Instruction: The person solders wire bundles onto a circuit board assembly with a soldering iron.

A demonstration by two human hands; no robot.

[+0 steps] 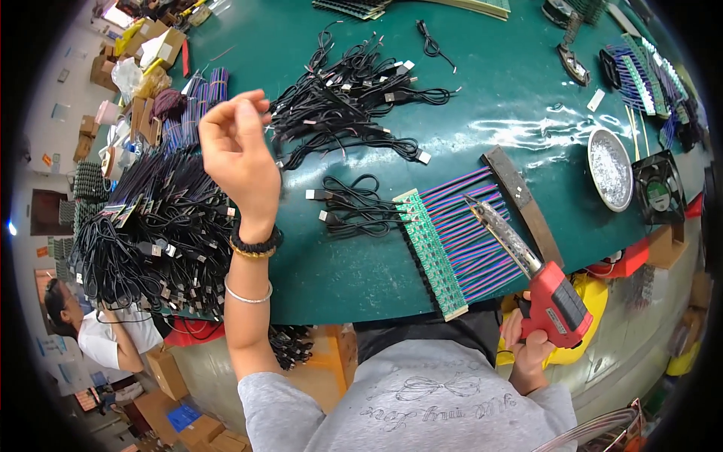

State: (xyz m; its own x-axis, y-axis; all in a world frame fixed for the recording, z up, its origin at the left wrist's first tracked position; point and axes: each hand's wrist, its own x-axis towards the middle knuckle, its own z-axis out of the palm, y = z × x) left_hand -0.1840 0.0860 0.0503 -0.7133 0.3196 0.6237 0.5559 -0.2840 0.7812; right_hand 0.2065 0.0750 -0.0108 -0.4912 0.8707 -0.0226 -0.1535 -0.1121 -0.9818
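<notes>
Holding my red solder gun (553,301) in my right hand (527,350), fingers wrapped tight round the grip, down at the near edge of the green surface (520,90). Its long tip lies over the purple and blue wires (471,230) of the one green board strip (431,252) in front of me. That strip runs slantwise, its near end right at the surface edge.

My left hand (239,147) is up in the air over the left side, fingers curled loosely together, pinching nothing that I can make out. Two bracelets on that wrist, one dark beaded, one thin silver.

Cables: one big loose pile (350,98) of black ones past my left hand, a small bunch (350,207) just left of the strip with two plugs showing, one single cable (433,41) off alone at the far side, and a huge heap (162,233) at my left that hangs over the edge. Way too many to count in those piles.

On the right: one brown bar (523,203) touching the wire ends, one round metal dish (610,167), one small black fan (659,188) just beside it at the rim.

Open green shows between the strip and the heap, and between the big pile and the dish.
</notes>
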